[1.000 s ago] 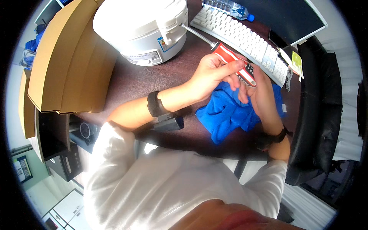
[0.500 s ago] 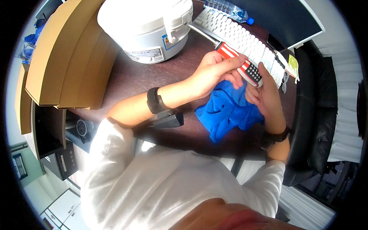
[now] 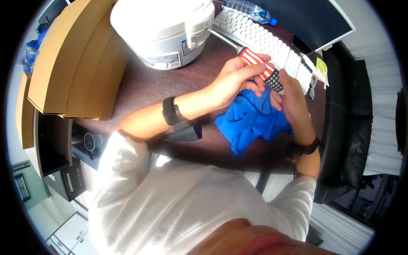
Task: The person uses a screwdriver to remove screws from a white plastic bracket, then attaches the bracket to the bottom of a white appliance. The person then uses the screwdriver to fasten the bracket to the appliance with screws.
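Note:
A screwdriver point(image 3: 251, 58) with a thin metal shaft and a handle of red and white stripes, with white spots on black at its end, lies slantwise in the air between my hands. My left hand point(image 3: 233, 80) is closed round the striped part, thumb on top. With its thumb on one side and fingers on the other, my right hand point(image 3: 294, 100) grips the spotted end. The shaft's tip points up and left, toward a white rice cooker point(image 3: 165, 32). Beneath my hands a crumpled blue cloth point(image 3: 250, 121) lies on the dark table point(image 3: 146, 91).
A white keyboard point(image 3: 259, 40) lies just beyond the screwdriver, with a plastic water bottle point(image 3: 250, 10) behind it. A monitor point(image 3: 306, 21) stands at the far right, a dark phone point(image 3: 300, 43) near its base. Large cardboard boxes point(image 3: 80, 59) line the left side.
The screwdriver's handle has turned a little, so more stripes show. My right hand has shifted slightly left along with the handle's end; a left finger now reaches over the handle's far side.

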The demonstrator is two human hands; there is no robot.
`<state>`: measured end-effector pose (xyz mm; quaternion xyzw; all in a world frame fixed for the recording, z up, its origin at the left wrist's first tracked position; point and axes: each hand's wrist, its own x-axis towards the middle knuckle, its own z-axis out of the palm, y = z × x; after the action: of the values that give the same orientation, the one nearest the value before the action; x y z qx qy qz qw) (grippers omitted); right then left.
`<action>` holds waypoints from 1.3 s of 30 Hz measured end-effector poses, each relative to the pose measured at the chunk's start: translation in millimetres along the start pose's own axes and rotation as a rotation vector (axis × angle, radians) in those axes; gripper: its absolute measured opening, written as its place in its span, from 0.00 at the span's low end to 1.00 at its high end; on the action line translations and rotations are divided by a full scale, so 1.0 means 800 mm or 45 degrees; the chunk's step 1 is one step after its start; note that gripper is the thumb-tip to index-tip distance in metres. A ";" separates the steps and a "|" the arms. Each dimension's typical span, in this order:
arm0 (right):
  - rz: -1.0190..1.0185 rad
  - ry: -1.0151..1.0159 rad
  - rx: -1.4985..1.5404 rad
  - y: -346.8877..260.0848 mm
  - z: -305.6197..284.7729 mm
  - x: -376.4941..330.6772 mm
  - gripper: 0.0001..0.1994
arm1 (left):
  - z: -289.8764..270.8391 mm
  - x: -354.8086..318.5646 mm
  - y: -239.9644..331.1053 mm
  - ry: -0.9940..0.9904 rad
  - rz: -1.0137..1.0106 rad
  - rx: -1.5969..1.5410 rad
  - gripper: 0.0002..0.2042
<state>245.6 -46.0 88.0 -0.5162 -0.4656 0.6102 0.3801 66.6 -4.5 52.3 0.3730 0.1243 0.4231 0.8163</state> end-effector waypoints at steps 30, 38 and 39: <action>-0.924 0.368 -1.275 0.003 0.018 -0.002 0.19 | -0.006 -0.005 0.010 0.024 -0.085 0.776 0.18; -0.972 0.393 -1.361 -0.005 0.018 -0.001 0.19 | 0.004 0.005 0.208 -0.067 1.023 2.360 0.15; -0.956 0.401 -1.402 -0.004 0.016 0.000 0.19 | 0.013 0.012 0.231 0.033 0.810 2.593 0.15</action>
<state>233.1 -47.0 91.7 -0.5203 -0.7947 0.0288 0.3113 -32.8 65.1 192.5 0.8903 0.3249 0.3176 -0.0293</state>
